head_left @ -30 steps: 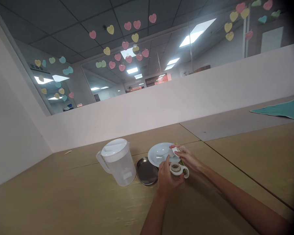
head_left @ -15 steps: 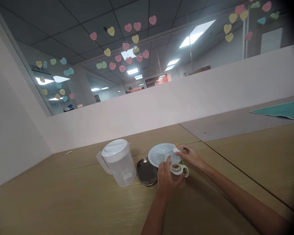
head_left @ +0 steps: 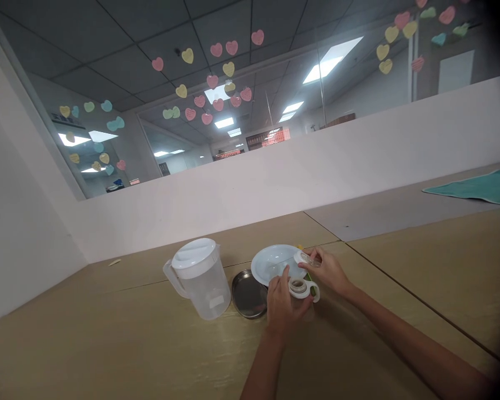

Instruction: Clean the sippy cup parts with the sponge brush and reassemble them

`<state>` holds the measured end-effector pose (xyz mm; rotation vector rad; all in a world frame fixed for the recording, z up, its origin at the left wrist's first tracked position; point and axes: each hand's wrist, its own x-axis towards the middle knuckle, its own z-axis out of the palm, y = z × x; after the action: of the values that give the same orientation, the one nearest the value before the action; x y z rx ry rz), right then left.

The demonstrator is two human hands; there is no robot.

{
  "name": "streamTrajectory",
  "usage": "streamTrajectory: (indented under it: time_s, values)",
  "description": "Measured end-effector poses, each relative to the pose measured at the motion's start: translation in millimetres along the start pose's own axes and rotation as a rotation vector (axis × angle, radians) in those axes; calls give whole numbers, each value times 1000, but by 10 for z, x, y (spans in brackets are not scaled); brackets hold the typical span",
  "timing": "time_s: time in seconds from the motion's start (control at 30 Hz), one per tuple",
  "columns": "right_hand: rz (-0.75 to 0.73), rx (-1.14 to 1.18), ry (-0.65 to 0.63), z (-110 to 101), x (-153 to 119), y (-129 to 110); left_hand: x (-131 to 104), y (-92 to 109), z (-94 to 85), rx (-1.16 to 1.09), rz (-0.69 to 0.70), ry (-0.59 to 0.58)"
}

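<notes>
My left hand is wrapped round a bottle with a white collar, a loop handle and an uncovered round mouth. Its body is mostly hidden by the fingers and hard to see against the table. My right hand pinches a small white cap-like piece with a clear part behind it, tilted over the right rim of a pale blue-white bowl. Something clear lies in the bowl, too faint to name. Bits of green and yellow show behind the bottle and bowl, mostly covered.
Left of the bowl lies a dark metal tray. A clear plastic pitcher with a white lid stands beside it. A teal cloth lies at the far right. Behind the table runs a low white wall under a window.
The right hand has turned the white piece slightly, so its clear part sits lower. The left hand keeps its grip on the bottle. The view has shifted a little.
</notes>
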<state>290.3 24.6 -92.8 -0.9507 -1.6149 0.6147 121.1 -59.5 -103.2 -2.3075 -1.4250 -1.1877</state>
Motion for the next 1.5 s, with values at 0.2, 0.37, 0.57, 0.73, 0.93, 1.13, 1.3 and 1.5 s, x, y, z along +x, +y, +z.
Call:
streamTrajectory:
  time_s: [0.2, 0.37, 0.57, 0.73, 0.93, 1.13, 1.3, 1.5]
  values:
    - [-337, -386, -46, 22, 7, 85, 10, 16, -13, 11, 24, 13]
    - [-536, -730, -36, 114, -26, 197, 11, 28, -28, -4, -19, 19]
    - [-628, -803, -129, 156, -40, 240, 32, -37, -102, 40, 77, 38]
    - [-360, -476, -107, 119, -25, 158, -14, -414, -370, 391, -92, 589]
    - [-107, -261, -158, 114, 15, 154, -127, -899, -768, 548, -545, 958]
    - [-125, -144, -289, 116, -9, 142, -185, -1135, -752, 424, -638, 940]
    - [-86, -52, -119, 89, -115, -51, -178, -1076, -770, 431, -629, 935]
    - [-77, -42, -46, 271, -418, -174, -139, -921, -759, 588, -447, 750]
